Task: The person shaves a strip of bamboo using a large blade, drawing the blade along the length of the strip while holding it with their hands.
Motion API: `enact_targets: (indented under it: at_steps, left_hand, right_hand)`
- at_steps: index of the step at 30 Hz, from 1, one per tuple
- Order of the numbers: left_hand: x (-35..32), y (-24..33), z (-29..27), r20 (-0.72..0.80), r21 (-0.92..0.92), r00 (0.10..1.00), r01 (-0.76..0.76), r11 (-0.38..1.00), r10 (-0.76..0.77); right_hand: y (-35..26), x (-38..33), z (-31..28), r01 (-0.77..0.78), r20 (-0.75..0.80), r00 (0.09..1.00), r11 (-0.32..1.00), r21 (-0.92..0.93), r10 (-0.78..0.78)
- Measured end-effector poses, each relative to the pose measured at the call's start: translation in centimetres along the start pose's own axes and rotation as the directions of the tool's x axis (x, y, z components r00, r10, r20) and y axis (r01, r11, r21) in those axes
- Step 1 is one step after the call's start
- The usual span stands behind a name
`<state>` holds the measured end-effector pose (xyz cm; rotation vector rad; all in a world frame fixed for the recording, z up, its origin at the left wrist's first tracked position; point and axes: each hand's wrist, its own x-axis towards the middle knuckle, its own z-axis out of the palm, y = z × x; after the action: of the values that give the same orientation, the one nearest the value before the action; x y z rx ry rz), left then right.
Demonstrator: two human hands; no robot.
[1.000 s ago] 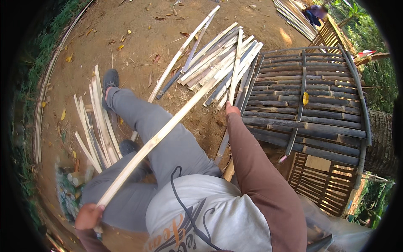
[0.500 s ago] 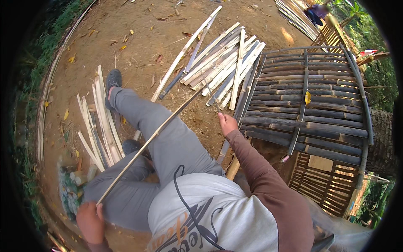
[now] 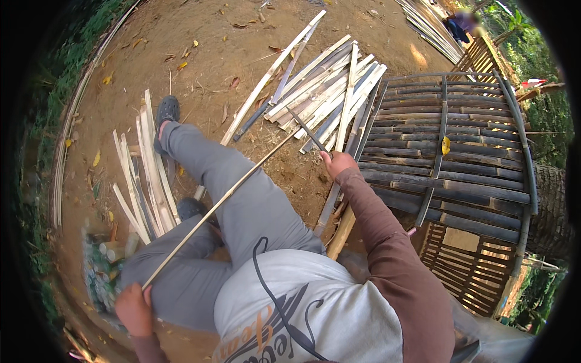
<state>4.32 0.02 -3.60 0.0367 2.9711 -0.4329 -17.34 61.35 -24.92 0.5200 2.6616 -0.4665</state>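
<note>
My left hand [image 3: 134, 310], low at the left, is closed round the near end of a long thin bamboo strip [image 3: 221, 199]. The strip slants up and to the right across my grey-trousered legs. My right hand [image 3: 339, 164] is wrapped round the handle of a knife [image 3: 307, 130], mostly hidden in the fist. Its narrow dark blade points up and left, past the far tip of the strip. Whether blade and strip touch, I cannot tell. Beyond them lies a heap of split bamboo slats [image 3: 330, 91], pale and dark sides mixed.
To the right stands a dark bamboo slatted platform [image 3: 448, 139] with a yellow leaf on it. More bamboo slats [image 3: 148, 175] lean by my left foot, near cut bamboo pieces [image 3: 114, 249]. Another person [image 3: 461, 25] is at the far right. Leaves dot the bare earth.
My right hand has shifted slightly right and up, and the knife blade shows more plainly. The strip's upper part, dark before, now shows pale. My left hand has barely moved.
</note>
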Motion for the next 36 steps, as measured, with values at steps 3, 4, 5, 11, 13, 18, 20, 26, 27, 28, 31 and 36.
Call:
enact_targets:
  at_steps: [3,4,5,11,13,18,20,26,27,28,31,36]
  left_hand:
    - [-0.8,-0.3,0.9,-0.005,0.047,1.0,0.013,0.999,-0.012]
    - [-0.9,-0.1,0.8,-0.007,0.058,1.0,0.019,0.998,-0.019]
    - [-1.0,0.1,0.9,-0.007,0.068,1.0,0.027,0.997,-0.026]
    - [-0.2,0.2,0.9,-0.034,0.044,0.999,-0.007,0.999,0.008]
    - [-0.4,0.0,1.3,-0.039,0.058,0.999,0.015,0.998,-0.013]
    - [-0.9,0.1,0.7,-0.04,0.069,0.999,-0.006,0.998,0.008]
    - [-0.7,0.1,0.7,-0.039,0.063,0.999,-0.029,0.998,0.032]
    - [-1.0,-0.1,1.7,-0.024,0.06,0.999,0.037,0.997,-0.036]
    - [-1.0,-0.1,1.9,-0.03,0.062,0.999,0.032,0.998,-0.03]
    - [-1.0,0.1,1.9,-0.033,0.065,0.999,0.031,0.997,-0.029]
    - [-1.1,0.4,1.4,-0.019,0.059,0.999,0.052,0.997,-0.05]
    - [0.0,2.4,-2.3,-0.076,-0.095,0.994,0.068,0.993,-0.076]
  right_hand:
    - [-1.8,-1.4,-2.8,0.212,0.108,0.974,0.97,-0.122,-0.199]
    - [-2.1,-1.8,-3.1,0.308,0.144,0.947,0.939,-0.154,-0.287]
    - [-2.1,-1.9,-3.5,0.329,0.177,0.938,0.927,-0.183,-0.298]
    - [2.7,5.4,-5.8,0.055,0.212,0.977,0.949,-0.31,0.012]
    - [0.9,4.8,-6.0,0.174,0.243,0.965,0.937,-0.303,-0.101]
    - [-4.3,0.7,-9.1,0.247,0.39,0.916,0.904,-0.349,-0.099]
    - [-1.6,3.8,-10.4,0.158,0.359,0.933,0.875,-0.458,0.019]
    - [-1.0,4.2,-13.4,0.009,0.207,0.973,0.874,-0.486,0.105]
    - [-2.5,2.4,-13.6,0.043,0.261,0.961,0.885,-0.464,0.09]
    - [-4.1,0.7,-13.9,0.082,0.316,0.946,0.894,-0.44,0.069]
    - [-6.9,-3.7,-14.8,0.047,0.283,0.954,0.887,-0.46,0.096]
    - [-4.8,-3.8,-13.7,-0.123,0.083,0.982,0.914,-0.387,0.167]
